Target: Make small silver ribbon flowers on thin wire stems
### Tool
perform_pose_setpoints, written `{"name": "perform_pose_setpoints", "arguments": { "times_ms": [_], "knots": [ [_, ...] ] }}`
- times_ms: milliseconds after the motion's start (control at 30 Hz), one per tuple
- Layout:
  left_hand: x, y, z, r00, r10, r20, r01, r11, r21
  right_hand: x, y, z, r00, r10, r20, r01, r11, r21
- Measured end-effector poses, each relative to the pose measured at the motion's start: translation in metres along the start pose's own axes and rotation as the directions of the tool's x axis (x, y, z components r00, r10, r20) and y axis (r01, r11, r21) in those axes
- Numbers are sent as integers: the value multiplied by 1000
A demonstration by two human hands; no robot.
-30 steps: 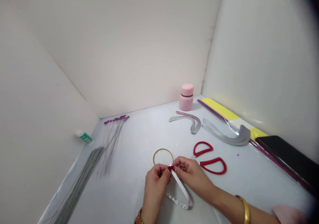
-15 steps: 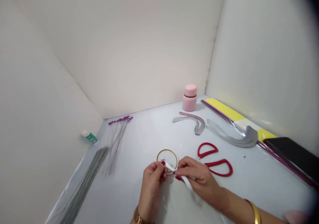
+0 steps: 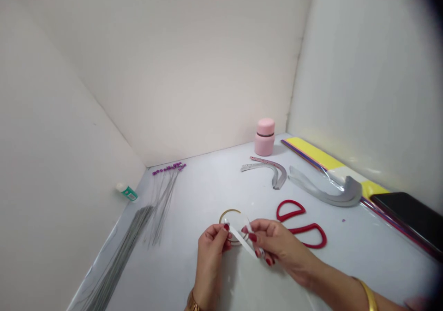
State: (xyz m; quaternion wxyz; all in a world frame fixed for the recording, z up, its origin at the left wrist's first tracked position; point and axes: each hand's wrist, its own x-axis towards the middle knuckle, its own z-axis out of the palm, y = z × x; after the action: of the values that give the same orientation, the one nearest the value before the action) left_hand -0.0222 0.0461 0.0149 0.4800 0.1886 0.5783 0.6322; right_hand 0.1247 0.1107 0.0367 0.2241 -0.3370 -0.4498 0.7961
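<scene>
Looking down from the head view: pinching the upper end of a white strip [image 3: 243, 242] between thumb and forefinger of the left hand [image 3: 212, 246], with the fingers closed tight on it. Gripping the same strip lower down with the right hand [image 3: 278, 245], thumb and fingertips closed on it and the other fingers curling loosely. Holding the strip slanting between both hands, crossing the near edge of a gold ring [image 3: 228, 212] lying on the table [image 3: 194, 195]; not telling clearly whether touching the ring. Judging by its thinness and bend: probably weighing almost nothing, flexing easily, likely creasing under a hard pinch, so best taking it flat between fingertip pads close to the ends. Lying just right of the right hand, red scissors [image 3: 304, 230]; standing well back, a pink jar [image 3: 265, 137]; curving near it, grey strips [image 3: 277, 172]; resting along the right wall, yellow sheets [image 3: 311, 152] and a phone [image 3: 408, 218]; spreading along the left, wires [image 3: 128, 242] and a glue bottle [image 3: 126, 192].
</scene>
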Motion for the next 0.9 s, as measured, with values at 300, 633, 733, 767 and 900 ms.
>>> {"name": "perform_pose_setpoints", "arguments": {
  "times_ms": [300, 633, 733, 767, 900],
  "knots": [
    [-4, -4, 8, 998, 59, -23, -58, 997, 52, -4, 15, 9, 992, 120, 31, -114, 982, -152],
    [-14, -4, 14, 989, 150, -8, -149, 982, 115, -2, 12, 8, 998, 67, 22, -65, 995, -73],
    [-16, -5, 15, 984, 175, -3, -173, 974, 145, -3, 13, 8, 1000, 29, 3, -29, 999, -39],
    [-17, -6, 15, 983, 184, -2, -181, 971, 155, -3, 13, 8, 1000, 21, -1, -21, 999, -34],
    [-17, -8, 14, 979, 206, -4, -201, 961, 192, -3, 12, 9, 999, 44, 4, -44, 998, -42]
  ]
}}
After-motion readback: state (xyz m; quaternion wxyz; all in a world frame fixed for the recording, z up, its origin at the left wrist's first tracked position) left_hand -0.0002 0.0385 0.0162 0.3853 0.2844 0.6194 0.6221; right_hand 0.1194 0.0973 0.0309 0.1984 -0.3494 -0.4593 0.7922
